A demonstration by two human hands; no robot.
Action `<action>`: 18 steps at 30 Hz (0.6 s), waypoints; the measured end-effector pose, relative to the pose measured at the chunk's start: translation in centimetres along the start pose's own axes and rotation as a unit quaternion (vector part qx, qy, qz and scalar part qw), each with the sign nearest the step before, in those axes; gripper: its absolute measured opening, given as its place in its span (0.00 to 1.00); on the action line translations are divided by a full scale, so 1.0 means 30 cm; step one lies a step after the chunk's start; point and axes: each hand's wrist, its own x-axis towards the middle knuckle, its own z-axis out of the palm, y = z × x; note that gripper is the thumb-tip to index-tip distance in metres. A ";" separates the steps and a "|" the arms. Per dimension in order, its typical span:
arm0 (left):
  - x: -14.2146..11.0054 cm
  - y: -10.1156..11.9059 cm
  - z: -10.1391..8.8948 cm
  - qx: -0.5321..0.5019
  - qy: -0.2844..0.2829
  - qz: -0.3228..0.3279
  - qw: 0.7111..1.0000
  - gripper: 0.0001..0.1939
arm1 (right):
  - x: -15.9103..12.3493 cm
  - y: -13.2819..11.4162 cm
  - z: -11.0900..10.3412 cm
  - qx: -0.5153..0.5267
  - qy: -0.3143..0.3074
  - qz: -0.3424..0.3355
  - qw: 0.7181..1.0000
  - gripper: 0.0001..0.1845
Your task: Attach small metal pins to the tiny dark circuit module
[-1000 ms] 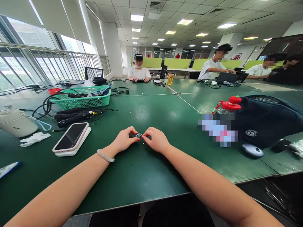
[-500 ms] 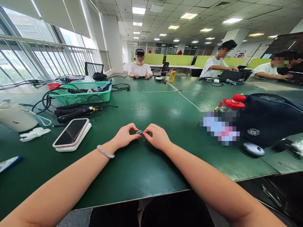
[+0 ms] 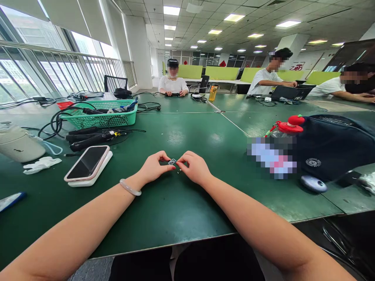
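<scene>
Just below the centre of the frame, the person's left hand [image 3: 155, 168] is pinching a small patterned board [image 3: 172, 161] between thumb and fingers, holding it over the green table [image 3: 164, 222]. The right hand [image 3: 195, 169] is meeting its right edge with bunched fingertips; whether they are gripping the board or something tinier, I can't tell. A small metallic piece [image 3: 179, 171] is showing just below those fingertips, and I can't make out whether it is hanging or lying. From here the board is looking very light and stiff, probably fragile if bent or squeezed across its face, and easy to drop. Its edges are offering the safest hold, with fingertips staying off the patterned surface.
</scene>
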 end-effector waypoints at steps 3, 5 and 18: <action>0.001 0.003 0.001 0.000 0.001 -0.002 1.000 0.18 | -0.001 -0.004 -0.004 -0.062 0.002 -0.033 0.998 0.10; 0.001 0.005 0.001 0.005 0.003 -0.002 1.000 0.18 | -0.002 -0.011 -0.009 -0.119 -0.007 -0.066 0.991 0.13; 0.001 0.004 0.000 -0.030 -0.001 -0.003 1.000 0.16 | -0.006 -0.019 -0.012 -0.229 -0.017 -0.182 0.956 0.14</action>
